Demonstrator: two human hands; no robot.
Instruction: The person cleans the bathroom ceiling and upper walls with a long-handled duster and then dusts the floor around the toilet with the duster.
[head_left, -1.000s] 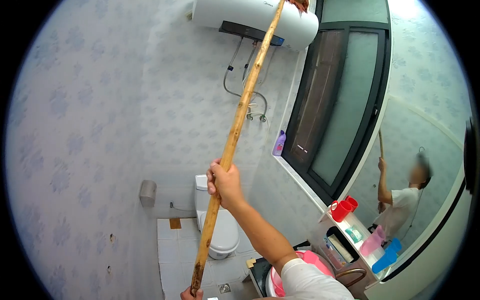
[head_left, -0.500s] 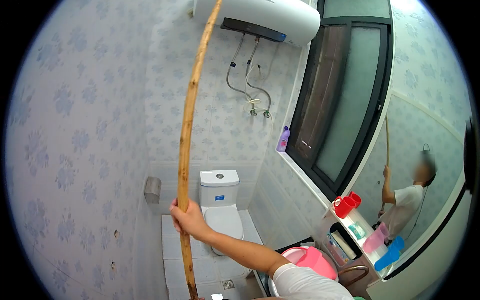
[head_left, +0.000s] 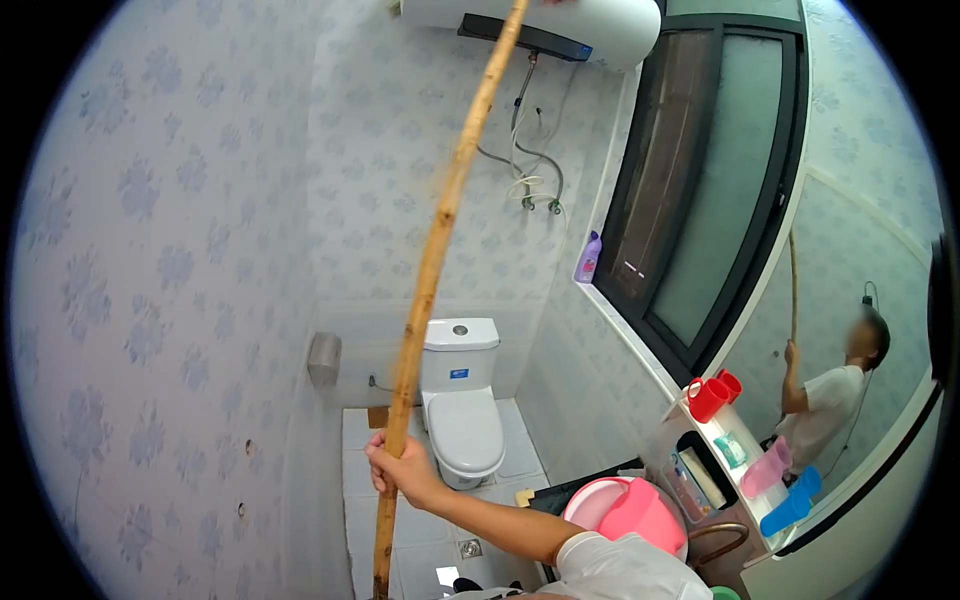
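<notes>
My right hand point(head_left: 402, 468) is wrapped around a long wooden pole point(head_left: 440, 235). The pole leans to the right, running from the bottom edge up past the white water heater point(head_left: 620, 25), and its upper end is out of frame. A bit of something red shows at the top edge by the heater, too little to name. My left hand is out of view. In the mirror point(head_left: 840, 240) at the right, my reflection holds the pole upright with a raised arm.
A white toilet point(head_left: 465, 430) stands against the back wall, a paper holder point(head_left: 324, 358) to its left. At right are a dark-framed window point(head_left: 700, 190), a purple bottle point(head_left: 589, 258) on its sill, a shelf with red cups point(head_left: 708, 400) and blue cups point(head_left: 790, 505), and a pink basin point(head_left: 640, 515).
The pole's top has swung right across the heater, and it now leans more. My right hand has moved slightly right and down in view. The camera's view has shifted, too.
</notes>
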